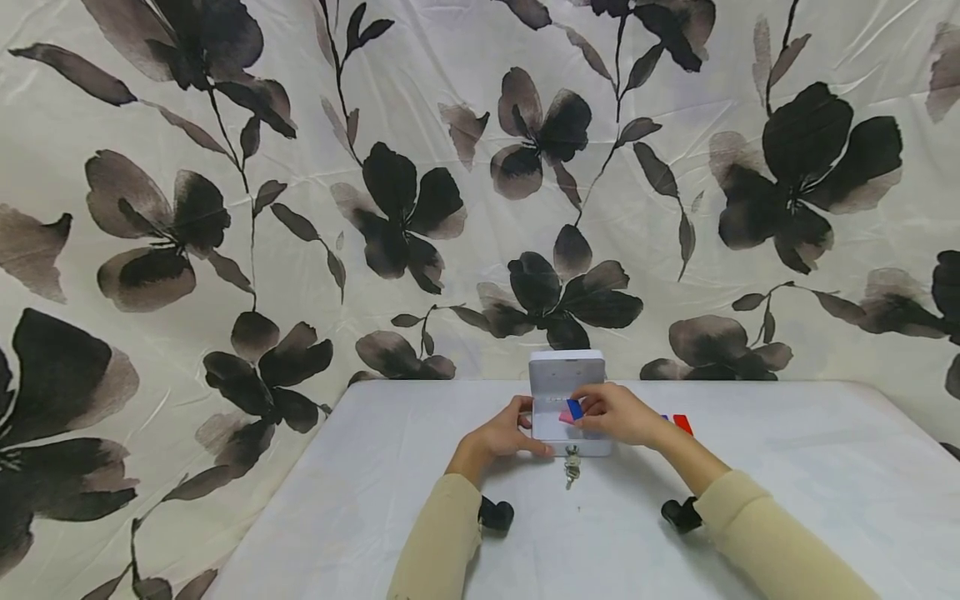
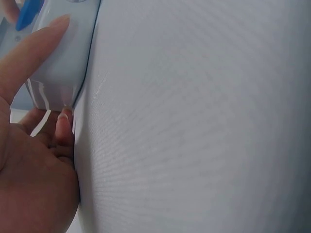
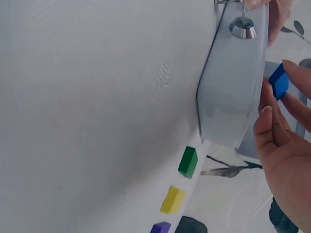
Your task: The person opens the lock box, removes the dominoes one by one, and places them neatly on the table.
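A small white metal lockbox (image 1: pixel 596 448) stands on the table with its lid (image 1: pixel 566 377) raised. Keys (image 1: pixel 573 468) hang from the lock at its front. My left hand (image 1: pixel 501 435) grips the box's left side; in the left wrist view its thumb lies along the front wall and the fingers bend in at the side. Over the box's inside, my right hand (image 1: pixel 617 413) pinches a small blue block (image 3: pixel 279 82) between thumb and fingertips. A pink block (image 1: pixel 566 417) shows within the box, partly covered by the right hand.
Right of the box, a green block (image 3: pixel 188 161), a yellow block (image 3: pixel 172 200) and a purple block (image 3: pixel 160 228) stand in a row. A red block (image 1: pixel 682 425) shows beyond my right forearm. Behind the white table (image 1: pixel 787 483) hangs a flowered cloth (image 1: pixel 465 233).
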`<action>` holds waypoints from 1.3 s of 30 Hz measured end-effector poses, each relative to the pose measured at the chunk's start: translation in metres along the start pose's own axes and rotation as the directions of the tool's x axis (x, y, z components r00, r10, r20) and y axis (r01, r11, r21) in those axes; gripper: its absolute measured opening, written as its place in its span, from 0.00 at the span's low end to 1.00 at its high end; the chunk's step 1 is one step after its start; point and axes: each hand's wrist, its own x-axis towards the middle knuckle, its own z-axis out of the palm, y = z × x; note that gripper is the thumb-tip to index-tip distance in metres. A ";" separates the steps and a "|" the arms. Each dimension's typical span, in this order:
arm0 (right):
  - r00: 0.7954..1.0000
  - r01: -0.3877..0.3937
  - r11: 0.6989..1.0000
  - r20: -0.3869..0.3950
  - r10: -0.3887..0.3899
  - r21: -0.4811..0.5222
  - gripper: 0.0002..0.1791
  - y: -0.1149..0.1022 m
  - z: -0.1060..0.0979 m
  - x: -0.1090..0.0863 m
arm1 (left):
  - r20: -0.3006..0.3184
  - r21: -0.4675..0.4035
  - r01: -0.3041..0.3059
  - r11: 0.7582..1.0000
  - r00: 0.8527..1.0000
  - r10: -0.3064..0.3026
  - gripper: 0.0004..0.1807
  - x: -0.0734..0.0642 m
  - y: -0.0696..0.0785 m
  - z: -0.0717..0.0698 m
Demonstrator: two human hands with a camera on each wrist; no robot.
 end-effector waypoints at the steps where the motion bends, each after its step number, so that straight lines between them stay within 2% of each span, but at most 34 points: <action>1: 1.000 -0.005 1.000 -0.002 0.005 -0.007 0.21 -0.001 -0.002 -0.001 | -0.001 0.002 0.002 1.000 1.000 -0.002 0.50 0.000 0.000 0.000; 5: 1.000 -0.011 0.999 0.004 0.011 -0.034 0.21 -0.001 -0.009 -0.008 | -0.004 0.015 0.016 1.000 1.000 -0.016 0.51 0.000 0.001 -0.001; 20: 0.999 -0.034 0.990 0.016 0.037 -0.134 0.22 0.012 -0.034 -0.032 | -0.005 -0.026 -0.008 1.000 1.000 0.008 0.49 -0.002 -0.001 0.001; 27: 0.999 -0.034 0.985 0.001 0.035 -0.170 0.21 0.021 -0.051 -0.046 | -0.002 -0.027 -0.004 1.000 1.000 0.004 0.51 0.000 0.000 -0.001; 39: 0.996 -0.082 0.968 -0.037 0.076 -0.238 0.22 0.037 -0.080 -0.069 | -0.001 -0.037 0.011 0.999 1.000 -0.011 0.50 -0.002 0.002 -0.001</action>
